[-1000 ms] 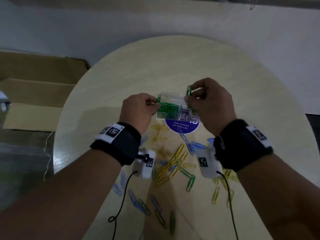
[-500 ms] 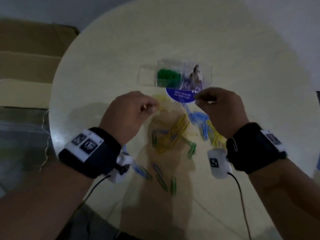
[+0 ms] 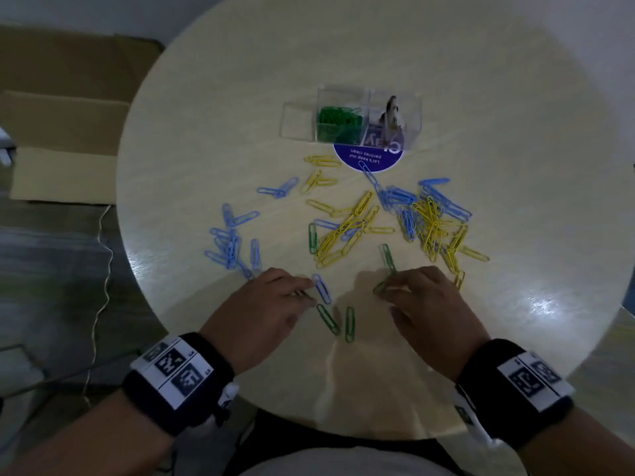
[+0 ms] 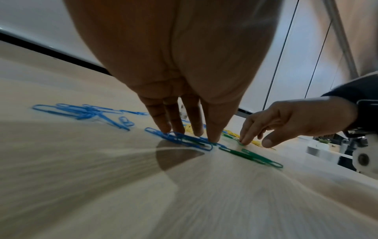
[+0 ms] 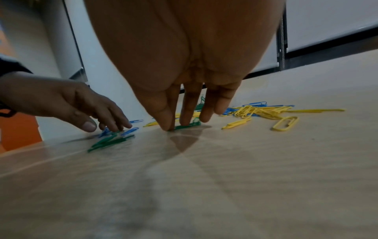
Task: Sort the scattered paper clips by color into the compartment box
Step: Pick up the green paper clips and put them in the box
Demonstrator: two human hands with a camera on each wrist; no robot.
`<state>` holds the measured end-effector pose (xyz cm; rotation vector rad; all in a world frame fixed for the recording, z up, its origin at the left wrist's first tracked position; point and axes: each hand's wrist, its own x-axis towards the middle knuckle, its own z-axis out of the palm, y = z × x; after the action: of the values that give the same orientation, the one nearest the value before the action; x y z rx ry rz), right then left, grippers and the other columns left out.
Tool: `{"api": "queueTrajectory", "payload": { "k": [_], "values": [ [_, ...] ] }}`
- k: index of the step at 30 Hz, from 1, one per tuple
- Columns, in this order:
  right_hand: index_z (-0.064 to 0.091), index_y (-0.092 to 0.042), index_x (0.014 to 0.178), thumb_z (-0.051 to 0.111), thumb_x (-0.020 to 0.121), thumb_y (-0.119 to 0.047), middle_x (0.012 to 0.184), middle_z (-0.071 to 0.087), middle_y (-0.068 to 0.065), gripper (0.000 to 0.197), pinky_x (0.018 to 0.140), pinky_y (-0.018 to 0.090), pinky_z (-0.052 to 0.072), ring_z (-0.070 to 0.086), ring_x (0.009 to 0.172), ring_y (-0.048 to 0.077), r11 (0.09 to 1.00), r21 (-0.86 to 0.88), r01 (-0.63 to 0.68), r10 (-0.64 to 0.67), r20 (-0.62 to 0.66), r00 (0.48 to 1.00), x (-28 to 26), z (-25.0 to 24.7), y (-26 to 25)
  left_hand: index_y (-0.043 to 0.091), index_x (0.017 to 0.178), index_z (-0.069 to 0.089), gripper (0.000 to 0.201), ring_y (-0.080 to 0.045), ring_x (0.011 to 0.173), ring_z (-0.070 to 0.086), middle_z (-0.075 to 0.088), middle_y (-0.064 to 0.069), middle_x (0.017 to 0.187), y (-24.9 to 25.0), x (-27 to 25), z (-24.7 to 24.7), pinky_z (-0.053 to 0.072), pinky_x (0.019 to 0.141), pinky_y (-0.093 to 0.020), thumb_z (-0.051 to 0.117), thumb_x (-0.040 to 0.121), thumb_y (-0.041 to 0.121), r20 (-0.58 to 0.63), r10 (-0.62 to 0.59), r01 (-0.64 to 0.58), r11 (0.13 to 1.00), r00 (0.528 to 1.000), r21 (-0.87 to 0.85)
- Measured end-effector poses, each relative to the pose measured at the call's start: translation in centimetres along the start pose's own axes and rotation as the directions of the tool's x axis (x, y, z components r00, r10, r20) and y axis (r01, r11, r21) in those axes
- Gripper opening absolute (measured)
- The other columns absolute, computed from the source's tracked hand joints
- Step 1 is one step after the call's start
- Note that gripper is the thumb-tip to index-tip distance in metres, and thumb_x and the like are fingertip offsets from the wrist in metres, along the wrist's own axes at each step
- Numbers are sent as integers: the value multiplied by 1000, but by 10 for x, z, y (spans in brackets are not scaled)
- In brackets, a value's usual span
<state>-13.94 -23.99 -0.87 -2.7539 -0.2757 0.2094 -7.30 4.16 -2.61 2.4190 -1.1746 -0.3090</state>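
Observation:
Blue, yellow and green paper clips lie scattered on a round pale table [image 3: 213,139]. At the far side stands the clear compartment box [image 3: 412,113], its middle compartment holding green clips [image 3: 338,123]. My left hand [image 3: 304,297] is low at the near side, straight fingers [image 4: 212,135] pressing on a green clip [image 4: 193,139] beside a blue clip [image 3: 321,288]. To its right, my right hand [image 3: 386,291] presses straight fingertips [image 5: 168,122] on another green clip [image 5: 187,126], thumb apart. Two more green clips [image 3: 328,319] lie between the hands.
A purple round sticker [image 3: 367,159] sits under the box's near edge. Yellow clips [image 3: 343,231] pile mid-table, blue clips [image 3: 228,245] cluster left, and a mixed heap [image 3: 429,214] lies right. Flattened cardboard [image 3: 62,132] is on the floor to the left.
Both hands pulled back from the box to the near side of the table and came down onto clips there. The green clips they held at the box are gone from the fingers.

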Motion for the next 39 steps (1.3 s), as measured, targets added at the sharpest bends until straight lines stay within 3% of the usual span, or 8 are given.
{"api": "queueTrajectory", "payload": {
  "k": [7, 10, 14, 19, 24, 32, 36, 39],
  "values": [
    [72, -19, 90, 71, 75, -14, 87, 67, 5, 16, 78, 33, 47, 62, 84, 30, 956, 210, -205, 231, -107, 967, 48, -16, 16, 22, 110, 70, 34, -26, 91, 54, 68, 4, 110, -21, 57, -24, 45, 83, -39, 51, 85, 8, -155, -141, 148, 988, 978, 33],
    [69, -19, 88, 71, 77, -25, 89, 63, 2, 13, 72, 25, 41, 59, 82, 21, 878, 260, -403, 421, -17, 907, 64, -12, 19, 21, 104, 74, 32, -29, 86, 55, 71, 2, 103, -30, 80, -28, 48, 74, -39, 48, 87, 14, -89, -95, 105, 988, 991, 112],
    [67, -20, 83, 64, 76, -22, 93, 66, 7, 8, 75, 31, 48, 62, 88, 29, 862, 220, -457, 463, 28, 886, 66, -1, 18, 18, 92, 76, 24, -31, 80, 55, 69, -2, 92, -41, 75, -29, 51, 65, -42, 53, 84, 18, -39, -115, 120, 975, 993, 188],
    [66, -20, 81, 63, 76, -14, 92, 62, 11, 8, 76, 37, 51, 61, 86, 34, 880, 222, -420, 425, 24, 905, 58, 0, 21, 12, 85, 67, 6, -32, 82, 53, 59, -9, 87, -48, 59, -36, 47, 70, -42, 71, 82, 16, -8, -216, 213, 958, 976, 193],
    [70, -12, 99, 74, 73, -16, 95, 56, 10, 26, 81, 36, 50, 60, 84, 32, 926, 225, -304, 313, -2, 950, 33, -2, 18, 9, 95, 66, 9, -22, 77, 62, 63, -2, 79, -46, 50, -39, 48, 71, -33, 66, 86, 7, 68, -405, 410, 906, 912, -101],
    [70, -15, 89, 71, 69, -26, 88, 61, 7, 23, 78, 35, 47, 58, 81, 33, 974, 176, -142, 144, 6, 990, 6, 14, -26, 21, 92, 71, 12, -24, 80, 55, 59, 0, 82, -10, 15, -19, 45, 72, -36, 62, 86, 26, 116, -75, 75, 997, 991, 1],
    [65, -16, 87, 72, 66, -46, 87, 55, 7, 38, 74, 36, 45, 51, 79, 32, 985, 93, -145, 137, 88, 987, 6, 24, -46, 20, 88, 70, 22, -25, 77, 56, 58, 0, 80, -10, 5, -18, 46, 71, -38, 52, 89, 33, 117, -99, 91, 993, 988, 75],
    [64, -17, 93, 68, 73, -27, 92, 53, 6, 23, 76, 38, 47, 54, 84, 33, 982, 98, -163, 150, 125, 981, 7, 25, -48, 20, 90, 69, 17, -26, 80, 56, 59, 0, 83, -10, 1, -19, 47, 73, -39, 61, 86, 34, 130, -120, 105, 988, 984, 117]
  ]
}}
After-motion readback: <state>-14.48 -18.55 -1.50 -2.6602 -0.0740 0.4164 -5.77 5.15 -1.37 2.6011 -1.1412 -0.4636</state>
